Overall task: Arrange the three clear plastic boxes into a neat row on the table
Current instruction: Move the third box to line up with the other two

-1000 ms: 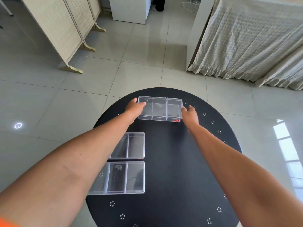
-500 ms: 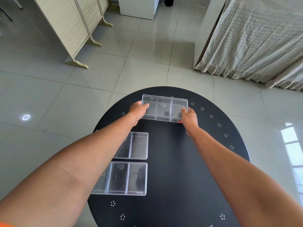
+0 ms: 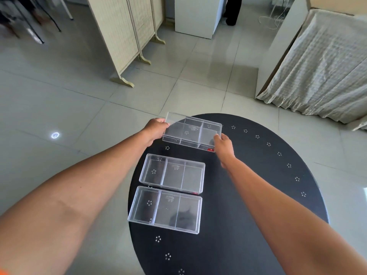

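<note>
Three clear plastic boxes with inner dividers are over a round black table [image 3: 248,205]. The far box [image 3: 191,132] is held between both hands, slightly tilted, with its left end past the table's far-left edge. My left hand [image 3: 155,129] grips its left end and my right hand [image 3: 223,144] grips its near right corner by a small red label. The middle box [image 3: 172,172] and the near box [image 3: 165,209] lie flat on the table's left side, one behind the other with a narrow gap.
The table bears small white dot marks around its rim. On the tiled floor beyond stand a folding screen [image 3: 121,36] at the left, a white cabinet [image 3: 196,14] at the back, and a cloth-covered piece of furniture [image 3: 321,66] at the right.
Both hands have carried the far box to the left, toward the column of the other two boxes. The camera view has shifted, so the two lying boxes now show fully.
</note>
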A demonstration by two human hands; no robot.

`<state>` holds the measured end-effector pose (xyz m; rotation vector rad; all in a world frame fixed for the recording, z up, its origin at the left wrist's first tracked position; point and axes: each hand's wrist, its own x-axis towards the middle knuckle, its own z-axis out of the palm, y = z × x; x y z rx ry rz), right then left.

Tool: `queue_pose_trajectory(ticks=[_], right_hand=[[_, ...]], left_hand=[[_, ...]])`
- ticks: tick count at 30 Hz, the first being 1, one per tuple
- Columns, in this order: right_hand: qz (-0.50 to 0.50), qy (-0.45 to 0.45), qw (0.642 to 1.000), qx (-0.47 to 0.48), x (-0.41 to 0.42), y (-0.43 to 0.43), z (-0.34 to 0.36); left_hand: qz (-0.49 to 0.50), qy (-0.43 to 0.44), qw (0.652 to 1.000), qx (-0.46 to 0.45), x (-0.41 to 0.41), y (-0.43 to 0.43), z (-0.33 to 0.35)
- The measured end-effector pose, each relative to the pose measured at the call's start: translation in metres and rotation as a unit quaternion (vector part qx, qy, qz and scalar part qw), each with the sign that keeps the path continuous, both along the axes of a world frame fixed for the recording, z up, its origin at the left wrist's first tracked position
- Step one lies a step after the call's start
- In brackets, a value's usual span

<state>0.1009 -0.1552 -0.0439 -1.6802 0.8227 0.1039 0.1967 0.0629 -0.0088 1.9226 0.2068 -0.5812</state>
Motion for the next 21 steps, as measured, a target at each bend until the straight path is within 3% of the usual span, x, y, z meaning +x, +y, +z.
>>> queue_pose_trajectory(ticks=[10,21], right_hand=[[0.066,0.025,0.997,-0.011,-0.004,0.041,-0.007],[0.046,0.054,0.997,0.015,-0.01,0.042,-0.017]], left_hand=[[0.011,0.063,0.998,0.019,-0.012,0.053,-0.024],[0.007,0.083,0.996,-0.015,-0.022,0.059,-0.039]])
